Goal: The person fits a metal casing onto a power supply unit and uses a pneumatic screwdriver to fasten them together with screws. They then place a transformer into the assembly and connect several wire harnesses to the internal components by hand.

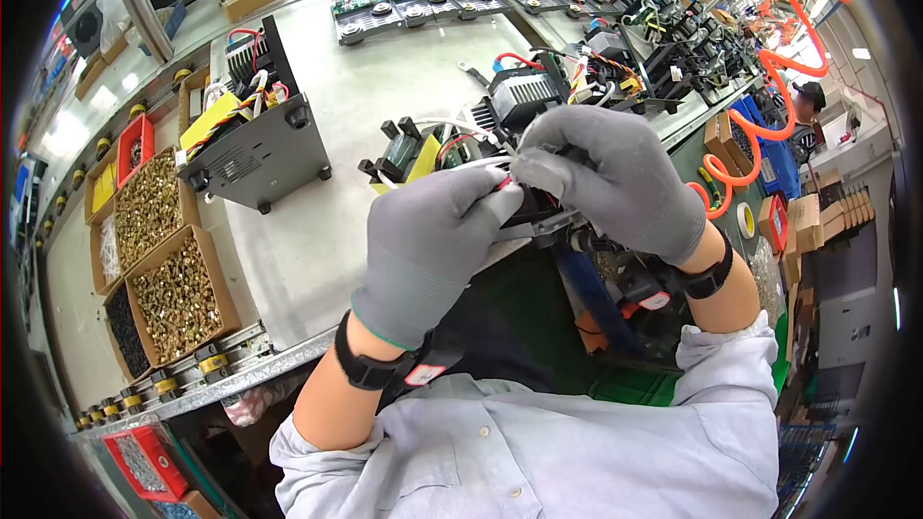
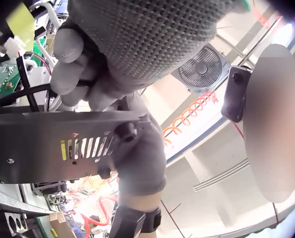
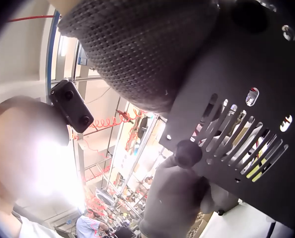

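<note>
Both hands wear grey gloves and meet over an open black unit with a vented panel (image 2: 48, 148). In the head view, the left hand (image 1: 428, 231) pinches a thin cable between thumb and forefinger, a bit of red showing at its tips. A black cable (image 2: 23, 92) runs into its curled fingers in the left wrist view. The right hand (image 1: 615, 178) has its thumb and fingers curled together against the left fingertips, at the end of the wiring; the glove hides most of what it pinches. White cables (image 1: 471, 130) and a yellow piece (image 1: 423, 160) lie beside them.
A second black unit (image 1: 260, 159) stands at left, near boxes of brass parts (image 1: 183, 298). Circuit assemblies (image 1: 418, 10) line the table's back. More units (image 1: 673, 62) crowd the right, beside an orange coiled hose (image 1: 764, 130). The table edge (image 1: 298, 358) runs in front.
</note>
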A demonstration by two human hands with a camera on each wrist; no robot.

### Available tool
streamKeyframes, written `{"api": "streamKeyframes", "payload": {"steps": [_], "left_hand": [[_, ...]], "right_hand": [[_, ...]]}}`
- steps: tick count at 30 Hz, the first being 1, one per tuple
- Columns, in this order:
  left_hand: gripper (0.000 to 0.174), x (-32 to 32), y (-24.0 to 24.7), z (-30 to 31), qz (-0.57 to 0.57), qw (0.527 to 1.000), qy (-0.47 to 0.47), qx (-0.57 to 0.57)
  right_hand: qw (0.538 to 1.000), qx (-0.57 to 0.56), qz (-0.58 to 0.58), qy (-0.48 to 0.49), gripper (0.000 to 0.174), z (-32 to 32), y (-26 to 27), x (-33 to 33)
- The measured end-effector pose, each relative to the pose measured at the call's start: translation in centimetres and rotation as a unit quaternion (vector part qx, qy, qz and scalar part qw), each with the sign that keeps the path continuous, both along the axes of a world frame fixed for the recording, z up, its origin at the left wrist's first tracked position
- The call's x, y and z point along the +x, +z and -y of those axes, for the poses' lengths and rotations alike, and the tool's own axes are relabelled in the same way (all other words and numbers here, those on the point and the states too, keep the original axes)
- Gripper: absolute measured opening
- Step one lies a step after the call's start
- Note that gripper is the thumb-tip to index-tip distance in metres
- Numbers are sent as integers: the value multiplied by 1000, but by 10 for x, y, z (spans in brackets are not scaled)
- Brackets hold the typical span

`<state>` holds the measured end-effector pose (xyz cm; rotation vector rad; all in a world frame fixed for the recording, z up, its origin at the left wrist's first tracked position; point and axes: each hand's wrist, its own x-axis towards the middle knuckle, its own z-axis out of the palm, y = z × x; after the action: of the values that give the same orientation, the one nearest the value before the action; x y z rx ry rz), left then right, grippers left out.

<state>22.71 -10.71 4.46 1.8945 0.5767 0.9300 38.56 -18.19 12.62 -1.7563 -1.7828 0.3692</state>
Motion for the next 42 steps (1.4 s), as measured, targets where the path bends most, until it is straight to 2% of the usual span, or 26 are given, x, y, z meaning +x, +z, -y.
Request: {"api": "streamKeyframes", "payload": {"steps": [1, 4, 8, 10, 12, 13, 14, 16, 17, 18, 19, 20, 21, 22, 23, 24, 26, 28, 30, 32, 33, 34, 37, 39, 40, 42], "left_hand": [[16, -5, -1, 1, 3, 999, -16, -43], [16, -11, -19, 2, -21, 999, -16, -40], [17, -19, -29, -2, -60, 991, -62, -100], [21, -15, -25, -1, 95, 958, -132, -234], [22, -16, -2, -6, 91, 959, -142, -228], [23, -18, 9, -8, 84, 959, -157, -223], [23, -19, 13, -10, 87, 958, -156, -225], [21, -24, 17, -18, 14, 948, -71, -310], [20, -29, 10, -24, 60, 943, -72, -319], [22, -33, 2, -29, 111, 924, -71, -360], [25, -38, -5, -32, 136, 913, -60, -381], [27, -43, -10, -34, 161, 900, -49, -402], [27, -47, -17, -36, 160, 900, -48, -403], [28, -50, -23, -39, 186, 886, -45, -423], [29, -53, -28, -41, 212, 870, -40, -442], [29, -55, -30, -42, 212, 871, -37, -442], [28, -59, -32, -45, 188, 893, -19, -408], [27, -58, -27, -49, 165, 908, -11, -384], [27, -53, -15, -51, 141, 922, -8, -361], [23, -34, 7, -45, 93, 942, -62, -316], [20, -22, 11, -42, 70, 955, -86, -275], [19, -6, 11, -36, 70, 981, -83, -159], [19, 13, 26, -32, 41, 993, -67, -90], [19, 21, 30, -35, -8, 967, -127, -219], [19, 26, 30, -35, -7, 967, -134, -215], [19, 37, 31, -37, -51, 972, -151, -172]], "right_hand": [[1000, -2, 0, 1, 17, 2, -1, 0], [999, 12, 23, 30, 12, 7, -4, 2], [999, -37, -39, 10, 16, 5, 0, 2], [995, -60, -76, 6, 16, 2, 5, 2], [980, -146, -137, -18, 17, -1, 12, 2], [978, -166, -130, -2, 21, -2, 17, 0], [977, -168, -128, -2, 21, -3, 18, 0], [960, -204, -194, -6, 24, -7, 19, -1], [954, -262, -144, 1, 28, -11, 23, 2], [954, -262, -145, 0, 28, -17, 18, 8], [961, -254, -30, 102, 30, -24, 10, 14], [945, -241, 85, 203, 32, -30, 6, 15], [924, -321, 70, 197, 32, -35, 11, 13], [923, -322, 70, 199, 32, -42, 7, 11], [903, -351, 76, 236, 31, -48, 1, 11], [880, -380, 82, 273, 31, -52, -5, 11], [879, -364, 101, 291, 32, -56, -12, 14], [900, -352, 43, 255, 34, -49, -13, 18], [912, -316, 19, 260, 34, -48, -17, 20], [895, -356, 111, 245, 33, -52, -15, 12], [872, -363, 207, 255, 32, -54, -13, 7], [858, -359, 257, 263, 31, -54, -13, 10], [887, -331, 226, 230, 26, -41, 3, 24], [936, -212, 221, 174, 20, -20, 25, 33], [947, -138, 235, 171, 17, -8, 30, 39], [941, -71, 309, 116, 17, 11, 32, 52]]}}
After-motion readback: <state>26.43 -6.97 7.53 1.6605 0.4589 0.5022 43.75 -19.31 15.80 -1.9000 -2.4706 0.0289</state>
